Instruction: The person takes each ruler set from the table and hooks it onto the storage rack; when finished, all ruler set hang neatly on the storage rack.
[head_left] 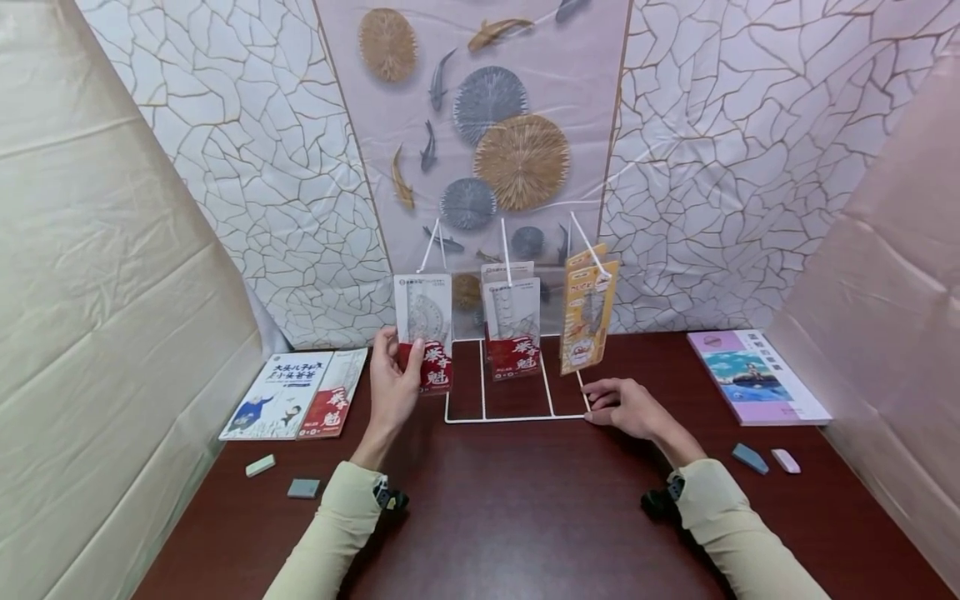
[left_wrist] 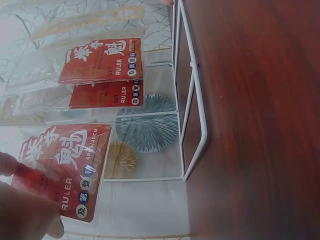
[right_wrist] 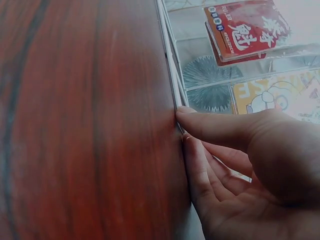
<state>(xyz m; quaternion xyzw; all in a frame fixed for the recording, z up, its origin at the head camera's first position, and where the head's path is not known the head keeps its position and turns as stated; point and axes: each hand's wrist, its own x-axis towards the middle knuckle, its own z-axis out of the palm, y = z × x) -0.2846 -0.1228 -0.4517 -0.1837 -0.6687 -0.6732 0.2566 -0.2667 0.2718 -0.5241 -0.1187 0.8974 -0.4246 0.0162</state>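
A white wire display rack (head_left: 517, 418) stands on the table, with packs hanging from its three hooks. My left hand (head_left: 395, 385) holds a ruler set pack (head_left: 424, 312) on the left hook, thumb over its red lower part (left_wrist: 75, 170). Clear-and-red ruler set packs (head_left: 513, 337) hang one behind another on the middle hook. On the right hook, yellow ruler packs (head_left: 588, 321) hang at a slant. At the rack's front right corner, my right hand (head_left: 628, 408) pinches the base wire (right_wrist: 176, 82) between thumb and fingers.
Left on the table lie a picture book (head_left: 273, 396) and another ruler set pack (head_left: 333, 396), with erasers (head_left: 260, 465) (head_left: 303, 488) nearer. A purple-edged book (head_left: 757, 379) lies right, two erasers (head_left: 750, 457) (head_left: 786, 461) before it. A patterned cloth backdrop (head_left: 480, 150) stands behind the rack.
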